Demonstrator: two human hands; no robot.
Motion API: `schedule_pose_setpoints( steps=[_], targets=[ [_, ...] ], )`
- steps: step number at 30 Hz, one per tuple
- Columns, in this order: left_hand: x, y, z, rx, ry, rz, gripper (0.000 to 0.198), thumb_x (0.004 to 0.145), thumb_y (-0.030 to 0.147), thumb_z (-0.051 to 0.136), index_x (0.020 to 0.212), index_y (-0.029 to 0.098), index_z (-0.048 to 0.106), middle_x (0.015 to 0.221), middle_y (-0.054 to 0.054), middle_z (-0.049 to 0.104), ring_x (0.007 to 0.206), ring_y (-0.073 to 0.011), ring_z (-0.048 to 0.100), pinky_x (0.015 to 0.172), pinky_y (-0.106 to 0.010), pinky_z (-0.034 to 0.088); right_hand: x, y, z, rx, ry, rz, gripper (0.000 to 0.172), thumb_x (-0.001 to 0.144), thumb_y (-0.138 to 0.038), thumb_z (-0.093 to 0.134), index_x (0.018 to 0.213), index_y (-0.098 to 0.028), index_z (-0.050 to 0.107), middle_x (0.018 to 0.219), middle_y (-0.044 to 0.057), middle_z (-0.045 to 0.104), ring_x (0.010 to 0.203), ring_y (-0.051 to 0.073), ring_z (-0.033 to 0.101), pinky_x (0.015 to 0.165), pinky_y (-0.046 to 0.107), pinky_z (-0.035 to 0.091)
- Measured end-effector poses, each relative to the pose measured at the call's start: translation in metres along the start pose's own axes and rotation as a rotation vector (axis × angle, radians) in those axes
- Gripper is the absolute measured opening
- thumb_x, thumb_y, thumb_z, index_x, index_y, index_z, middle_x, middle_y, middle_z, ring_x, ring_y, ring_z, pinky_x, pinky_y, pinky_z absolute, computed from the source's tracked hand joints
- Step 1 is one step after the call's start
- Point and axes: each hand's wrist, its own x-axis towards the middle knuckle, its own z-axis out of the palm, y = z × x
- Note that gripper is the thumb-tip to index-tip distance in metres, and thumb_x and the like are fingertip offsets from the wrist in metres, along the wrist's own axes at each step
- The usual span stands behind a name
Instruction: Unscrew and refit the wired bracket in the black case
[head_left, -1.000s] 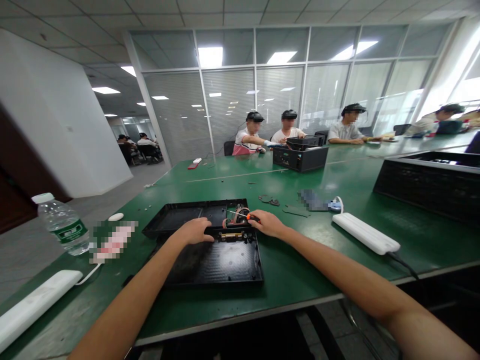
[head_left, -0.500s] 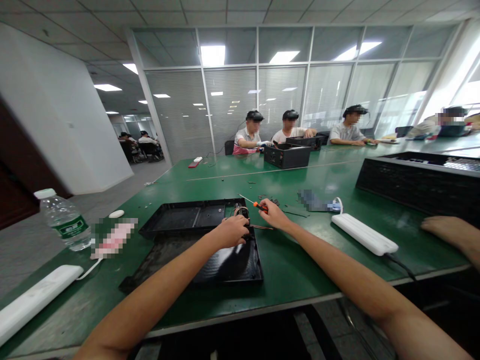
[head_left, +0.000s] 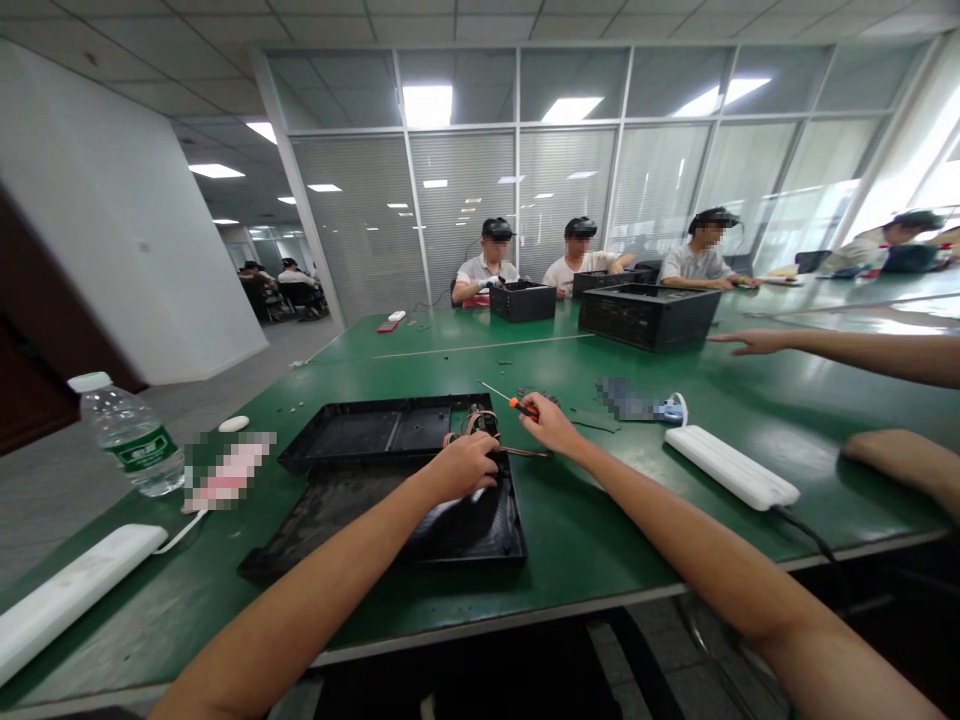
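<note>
My right hand (head_left: 555,425) grips a screwdriver (head_left: 523,406) by its orange and black handle. Its thin metal shaft points up and to the left, over the table and clear of the black parts. Two black plastic case panels (head_left: 367,430) lie before me, one behind the other. At their right end sits a small dark part with thin wires (head_left: 484,418). My left hand (head_left: 465,465) is closed over this wired part, its fingertips largely hidden. Some reddish wires (head_left: 529,453) run out to the right under my hands.
On the left stand a water bottle (head_left: 139,440) and a white power strip (head_left: 82,590). Another white power strip (head_left: 731,467) lies to the right. Black computer cases (head_left: 649,315) stand farther back, and another person's hand (head_left: 757,343) reaches in from the right.
A large black case on the right has moved away to the far middle of the table, and a co-worker's arm now reaches after it. My hands have hardly moved.
</note>
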Motion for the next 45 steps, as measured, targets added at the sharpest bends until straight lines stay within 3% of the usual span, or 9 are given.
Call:
schedule_pose_setpoints(
  steps=[9, 14, 19, 24, 27, 32, 37, 41, 45],
  targets=[
    [-0.006, 0.000, 0.001, -0.090, -0.012, 0.012, 0.012, 0.079, 0.024, 0.058, 0.084, 0.018, 0.068, 0.121, -0.008, 0.046, 0.110, -0.0231, 0.042, 0.097, -0.037, 0.033, -0.001, 0.005, 0.000, -0.037, -0.039, -0.085, 0.014, 0.072, -0.020, 0.047, 0.086, -0.017, 0.050, 0.077, 0.002, 0.051, 0.067, 0.014, 0.046, 0.064, 0.026, 0.036],
    [-0.011, -0.006, -0.002, -0.168, -0.043, 0.028, 0.018, 0.080, 0.014, 0.053, 0.088, 0.020, 0.068, 0.127, -0.005, 0.044, 0.112, -0.0217, 0.042, 0.098, -0.035, 0.032, -0.002, 0.009, -0.002, -0.059, -0.055, -0.099, 0.015, 0.073, -0.020, 0.048, 0.087, -0.017, 0.051, 0.080, 0.003, 0.053, 0.069, 0.014, 0.047, 0.065, 0.026, 0.037],
    [-0.007, -0.005, -0.004, -0.135, -0.069, 0.030, 0.021, 0.081, 0.010, 0.048, 0.080, 0.016, 0.067, 0.124, -0.006, 0.047, 0.110, -0.0215, 0.044, 0.098, -0.033, 0.032, -0.002, 0.005, -0.006, -0.067, -0.048, -0.119, 0.016, 0.073, -0.019, 0.047, 0.088, -0.017, 0.050, 0.080, 0.003, 0.052, 0.070, 0.014, 0.047, 0.066, 0.026, 0.037],
    [0.002, -0.006, -0.002, -0.170, 0.054, 0.005, 0.025, 0.090, 0.019, 0.039, 0.092, 0.017, 0.063, 0.108, -0.007, 0.057, 0.101, -0.0171, 0.049, 0.092, -0.029, 0.037, -0.001, 0.001, -0.009, -0.051, -0.018, -0.123, 0.014, 0.074, -0.018, 0.046, 0.087, -0.017, 0.050, 0.079, 0.002, 0.052, 0.069, 0.014, 0.047, 0.065, 0.026, 0.036],
    [0.008, -0.008, 0.010, -0.146, 0.052, -0.017, 0.025, 0.091, 0.021, 0.037, 0.094, 0.014, 0.060, 0.092, -0.007, 0.061, 0.090, -0.0159, 0.053, 0.085, -0.028, 0.040, -0.001, 0.001, -0.010, -0.039, -0.018, -0.127, 0.014, 0.074, -0.018, 0.046, 0.087, -0.017, 0.050, 0.080, 0.003, 0.052, 0.071, 0.014, 0.047, 0.067, 0.026, 0.037],
    [0.014, -0.011, 0.030, -0.146, 0.076, -0.014, 0.021, 0.090, 0.023, 0.042, 0.090, 0.012, 0.060, 0.087, -0.007, 0.061, 0.086, -0.0160, 0.054, 0.083, -0.028, 0.041, -0.001, 0.000, -0.012, -0.026, -0.014, -0.129, 0.015, 0.073, -0.018, 0.047, 0.088, -0.017, 0.050, 0.081, 0.003, 0.053, 0.072, 0.015, 0.048, 0.068, 0.026, 0.037],
    [0.014, -0.014, 0.029, -0.283, 0.110, -0.001, 0.013, 0.085, 0.022, 0.052, 0.086, 0.015, 0.063, 0.087, -0.004, 0.062, 0.086, -0.0143, 0.055, 0.084, -0.025, 0.041, -0.001, -0.002, -0.013, -0.018, -0.021, -0.111, 0.014, 0.073, -0.017, 0.047, 0.086, -0.017, 0.049, 0.080, 0.003, 0.051, 0.072, 0.015, 0.046, 0.068, 0.027, 0.035],
    [0.012, -0.015, 0.025, -0.354, 0.108, 0.054, 0.012, 0.083, 0.017, 0.053, 0.080, 0.016, 0.065, 0.094, -0.004, 0.063, 0.091, -0.0141, 0.055, 0.086, -0.024, 0.040, 0.000, -0.001, -0.018, 0.114, -0.045, -0.003, 0.021, 0.071, -0.018, 0.050, 0.091, -0.018, 0.044, 0.077, -0.001, 0.046, 0.067, 0.012, 0.043, 0.065, 0.026, 0.035],
    [0.011, -0.015, 0.026, -0.343, 0.099, 0.078, 0.016, 0.083, 0.016, 0.050, 0.079, 0.016, 0.066, 0.093, -0.004, 0.064, 0.090, -0.0151, 0.055, 0.084, -0.024, 0.040, 0.002, 0.000, -0.035, 0.519, -0.223, 0.160, 0.032, 0.070, -0.023, 0.056, 0.096, -0.019, 0.038, 0.071, -0.005, 0.043, 0.059, 0.009, 0.040, 0.057, 0.023, 0.034]
  ],
)
